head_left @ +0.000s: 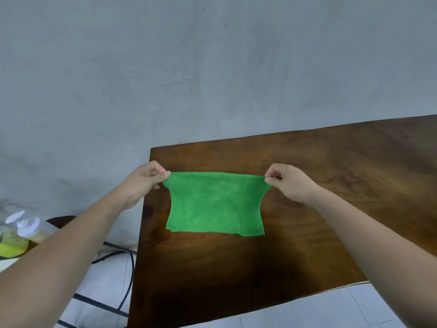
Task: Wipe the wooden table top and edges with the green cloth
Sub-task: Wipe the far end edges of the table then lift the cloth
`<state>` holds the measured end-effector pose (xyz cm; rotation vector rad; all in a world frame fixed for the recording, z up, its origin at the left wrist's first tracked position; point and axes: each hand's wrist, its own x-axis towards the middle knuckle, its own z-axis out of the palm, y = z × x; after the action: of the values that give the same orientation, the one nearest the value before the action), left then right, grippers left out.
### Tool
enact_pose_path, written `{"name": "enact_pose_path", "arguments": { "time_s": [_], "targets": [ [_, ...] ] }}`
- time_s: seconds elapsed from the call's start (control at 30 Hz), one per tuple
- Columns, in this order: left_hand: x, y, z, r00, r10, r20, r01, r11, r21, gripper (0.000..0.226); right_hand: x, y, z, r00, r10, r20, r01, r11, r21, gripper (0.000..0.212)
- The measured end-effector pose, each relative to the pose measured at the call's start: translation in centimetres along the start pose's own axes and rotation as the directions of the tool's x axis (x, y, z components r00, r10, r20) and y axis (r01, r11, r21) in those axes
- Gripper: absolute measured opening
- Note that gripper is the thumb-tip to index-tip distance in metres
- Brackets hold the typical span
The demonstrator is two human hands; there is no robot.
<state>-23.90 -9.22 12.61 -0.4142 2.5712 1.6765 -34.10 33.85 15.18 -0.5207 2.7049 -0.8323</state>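
A green cloth [215, 204] hangs stretched between my two hands above the dark wooden table [331, 185]. My left hand [142, 183] pinches the cloth's upper left corner near the table's left edge. My right hand [290, 182] pinches the upper right corner over the table top. The cloth's lower edge hangs loose and straight, close to the wood; whether it touches I cannot tell. The cloth looks doubled over, with layered edges at the bottom.
A grey wall rises behind the table. At the lower left stand plastic bottles [21, 235] with white caps and yellow contents. Dark cables [127, 273] run over the pale tiled floor [104, 287] beside the table's left edge.
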Motion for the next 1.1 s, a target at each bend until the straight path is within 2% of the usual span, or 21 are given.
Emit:
{"name": "enact_pose_path", "arguments": {
  "time_s": [0.07, 0.2, 0.27, 0.37, 0.5, 0.67, 0.77, 0.87, 1.0, 1.1],
  "targets": [
    [-0.5, 0.9, -0.8, 1.0, 0.017, -0.013, -0.017, 0.999, -0.031, 0.023, 0.1, -0.9, -1.4, 1.0, -0.025, -0.013, 0.026, 0.999, 0.04, 0.01],
    [-0.9, 2.1, -2.5, 0.994, 0.11, -0.015, -0.107, 0.986, 0.13, 0.011, 0.4, -2.6, -3.5, 0.995, -0.103, -0.002, 0.103, 0.993, 0.065, 0.011],
    [-0.7, 2.8, -3.3, 0.989, 0.148, -0.023, -0.142, 0.977, 0.16, 0.004, 1.1, -3.3, -4.3, 0.992, -0.127, -0.023, 0.128, 0.987, 0.094, 0.011],
    [0.2, 3.9, -4.4, 0.983, 0.174, -0.065, -0.16, 0.972, 0.172, 0.006, 3.1, -4.0, -5.2, 0.989, -0.133, -0.064, 0.14, 0.98, 0.138, 0.01],
    [3.3, 4.3, -5.1, 0.981, 0.128, -0.143, -0.095, 0.972, 0.214, 0.008, 8.3, -4.7, -5.3, 0.989, -0.118, -0.084, 0.13, 0.98, 0.148, 0.008],
    [8.9, 4.2, -4.5, 0.931, 0.124, -0.342, -0.022, 0.958, 0.285, 0.005, 17.2, -5.8, -3.5, 0.984, -0.063, -0.164, 0.066, 0.998, 0.01, 0.015],
    [11.1, 3.7, -3.3, 0.892, 0.079, -0.444, 0.082, 0.939, 0.333, 0.036, 20.6, -5.1, -1.5, 0.991, -0.026, -0.13, 0.014, 0.996, -0.092, 0.036],
    [12.0, 2.0, -0.7, 0.926, 0.058, -0.374, 0.097, 0.92, 0.381, 0.041, 21.0, -4.0, 1.3, 0.998, -0.046, -0.048, 0.036, 0.98, -0.197, 0.044],
    [11.8, -1.4, 3.5, 0.986, 0.088, -0.141, 0.006, 0.827, 0.562, 0.045, 19.7, -2.3, 5.6, 0.977, -0.152, 0.149, 0.192, 0.93, -0.312, 0.052],
    [12.3, -2.7, 5.7, 0.998, 0.055, 0.008, -0.048, 0.778, 0.627, 0.055, 19.5, -1.8, 7.8, 0.953, -0.179, 0.246, 0.254, 0.912, -0.322, 0.054]
  ]
}}
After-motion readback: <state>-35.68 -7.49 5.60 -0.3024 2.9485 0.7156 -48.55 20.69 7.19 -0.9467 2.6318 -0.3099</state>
